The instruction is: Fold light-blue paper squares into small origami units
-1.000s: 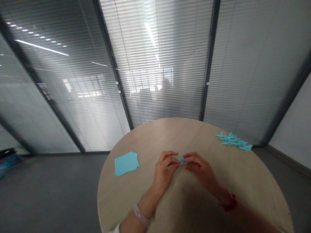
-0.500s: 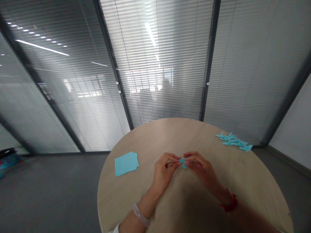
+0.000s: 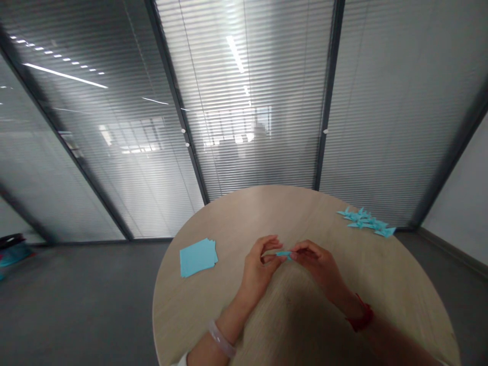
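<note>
Between my two hands is a small piece of folded blue paper (image 3: 283, 253), mostly covered by fingertips. My left hand (image 3: 260, 262) pinches its left side low down with the thumb, while the upper fingers are lifted off it. On the opposite side my right hand (image 3: 317, 263) grips the paper between thumb and fingers. Both hands are over the middle of the round wooden table (image 3: 267, 213). The exact shape of the fold is too small to make out.
To the left lies a stack of blue paper sheets (image 3: 198, 257), slightly fanned. Several folded blue paper cranes (image 3: 366, 222) sit in a cluster near the table's right back edge. Glass panels with blinds (image 3: 263, 162) stand right behind the table.
The upper fingers of my left hand have lifted away from the paper. The folded paper has turned and now appears flatter and narrower between the hands.
</note>
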Motion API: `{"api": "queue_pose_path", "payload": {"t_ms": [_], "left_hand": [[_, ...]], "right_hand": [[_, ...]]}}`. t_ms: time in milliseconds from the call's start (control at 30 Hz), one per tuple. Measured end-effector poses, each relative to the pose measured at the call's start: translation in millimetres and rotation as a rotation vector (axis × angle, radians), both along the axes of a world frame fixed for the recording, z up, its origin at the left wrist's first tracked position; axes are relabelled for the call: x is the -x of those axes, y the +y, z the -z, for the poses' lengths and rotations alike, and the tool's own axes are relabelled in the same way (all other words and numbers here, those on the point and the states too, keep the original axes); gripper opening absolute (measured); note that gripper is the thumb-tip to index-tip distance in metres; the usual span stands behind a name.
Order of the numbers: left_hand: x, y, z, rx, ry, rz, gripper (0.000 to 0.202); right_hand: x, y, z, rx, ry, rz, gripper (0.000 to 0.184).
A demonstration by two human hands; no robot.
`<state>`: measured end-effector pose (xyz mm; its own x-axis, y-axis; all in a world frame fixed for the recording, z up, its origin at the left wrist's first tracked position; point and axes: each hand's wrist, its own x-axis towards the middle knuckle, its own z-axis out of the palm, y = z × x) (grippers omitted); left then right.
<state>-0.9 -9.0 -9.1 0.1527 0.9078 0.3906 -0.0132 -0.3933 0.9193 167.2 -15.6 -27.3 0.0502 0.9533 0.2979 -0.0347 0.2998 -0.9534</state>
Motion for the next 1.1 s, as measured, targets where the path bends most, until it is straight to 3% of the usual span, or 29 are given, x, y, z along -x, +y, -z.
{"api": "queue_pose_path", "payload": {"t_ms": [133, 300, 433, 667, 933, 1100], "left_hand": [[1.7, -0.7, -1.9, -0.001, 0.218, -0.071, 0.015], [1.4, -3.6, -4.8, -0.035, 0.207, -0.128, 0.010], [0.5, -4.0, -4.9, -0.030, 0.184, -0.123, 0.011], [1.3, -0.9, 0.7, 0.046, 0.028, -0.001, 0.020], [4.8, 3.4, -2.6, 0.153, -0.057, 0.034, 0.025], [4.5, 8.4, 0.1, 0.211, -0.109, 0.051, 0.032]], "right_hand": [[0.9, -3.5, -2.2, -0.052, -0.072, 0.012, 0.018], [2.6, -4.3, -1.9, -0.064, -0.107, 0.032, 0.018], [2.1, -3.4, -0.3, -0.055, -0.108, 0.046, 0.021], [1.1, -2.2, -0.1, -0.078, -0.110, 0.098, 0.024], [0.7, 5.2, 5.8, 0.022, -0.051, -0.038, 0.033], [-2.3, 3.3, 6.6, -0.085, -0.224, 0.117, 0.026]]}}
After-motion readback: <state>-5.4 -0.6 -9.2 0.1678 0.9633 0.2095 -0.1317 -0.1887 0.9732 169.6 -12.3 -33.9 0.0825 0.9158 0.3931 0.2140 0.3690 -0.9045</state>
